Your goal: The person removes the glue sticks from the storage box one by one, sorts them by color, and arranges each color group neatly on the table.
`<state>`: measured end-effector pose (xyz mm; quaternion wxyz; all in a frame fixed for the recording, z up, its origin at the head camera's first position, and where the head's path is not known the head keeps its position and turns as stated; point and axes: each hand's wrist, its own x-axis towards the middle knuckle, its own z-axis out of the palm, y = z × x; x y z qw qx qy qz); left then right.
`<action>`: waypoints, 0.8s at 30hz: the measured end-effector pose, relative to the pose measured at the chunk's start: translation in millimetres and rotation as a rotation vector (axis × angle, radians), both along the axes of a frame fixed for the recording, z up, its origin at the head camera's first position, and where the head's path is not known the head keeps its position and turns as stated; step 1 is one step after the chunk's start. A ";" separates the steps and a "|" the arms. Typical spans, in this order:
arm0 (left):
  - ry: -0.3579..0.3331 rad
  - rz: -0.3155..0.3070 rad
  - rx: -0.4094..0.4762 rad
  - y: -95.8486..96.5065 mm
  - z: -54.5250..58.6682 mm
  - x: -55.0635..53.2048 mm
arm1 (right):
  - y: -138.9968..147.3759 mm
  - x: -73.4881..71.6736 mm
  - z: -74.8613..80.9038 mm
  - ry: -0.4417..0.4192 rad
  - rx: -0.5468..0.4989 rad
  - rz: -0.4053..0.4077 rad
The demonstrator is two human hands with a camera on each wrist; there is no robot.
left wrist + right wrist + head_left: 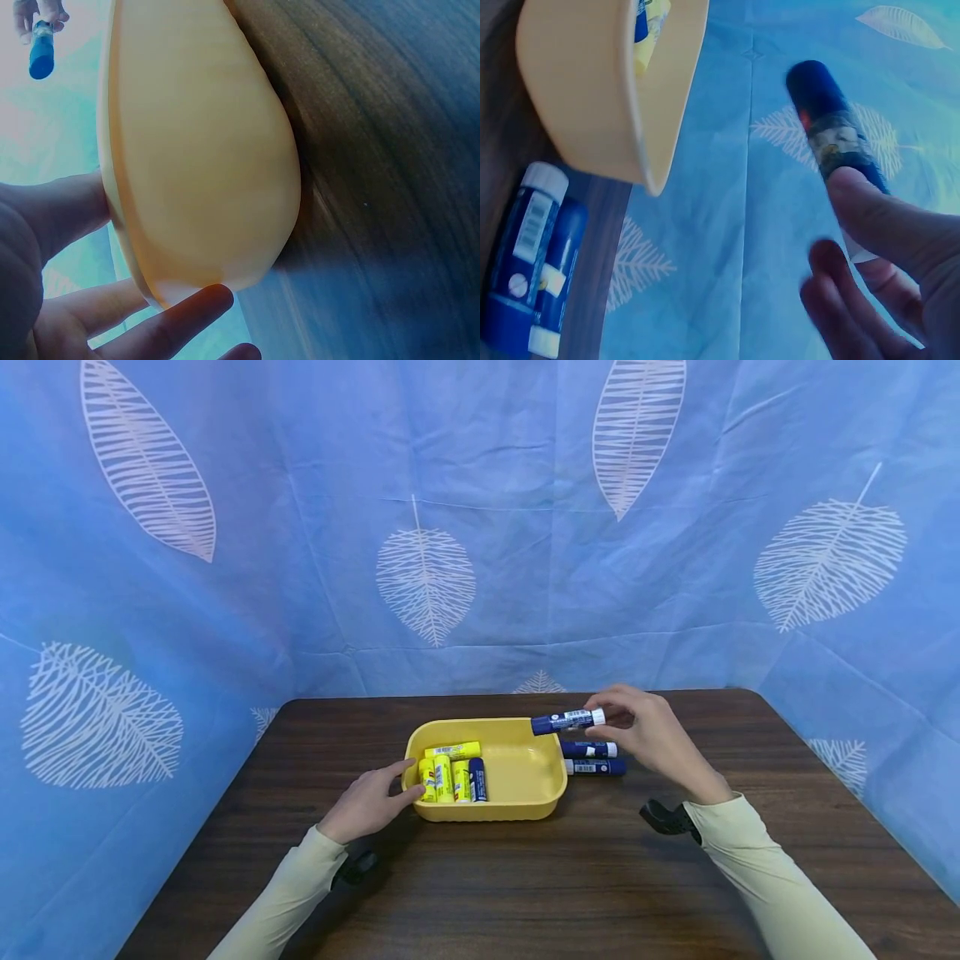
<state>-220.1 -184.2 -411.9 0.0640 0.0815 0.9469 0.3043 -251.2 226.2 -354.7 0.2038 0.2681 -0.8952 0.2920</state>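
My right hand [647,732] pinches a blue glue stick [567,721] near its white end, raised over the right rim of a yellow plastic container [523,811]. In the right wrist view, thumb and fingers close on that blue glue stick [835,135]. Inside the container's left part lie several yellow glue sticks [444,778] and one blue glue stick [477,779]. My left hand [372,802] grips the container's left end, thumb and fingers spread around the rim. The left wrist view shows the container's outer wall [202,150] between thumb and fingers.
Two more blue glue sticks, the far one [588,749] and the near one [596,767], lie side by side on the dark wooden table [517,885], just right of the container. Behind the table hangs a blue cloth [510,577] with white leaf prints.
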 end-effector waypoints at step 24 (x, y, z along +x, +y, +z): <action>-0.003 -0.010 0.003 0.1 2.5 -0.7 | 47.5 18.9 -25.5 0.029 0.088 -0.141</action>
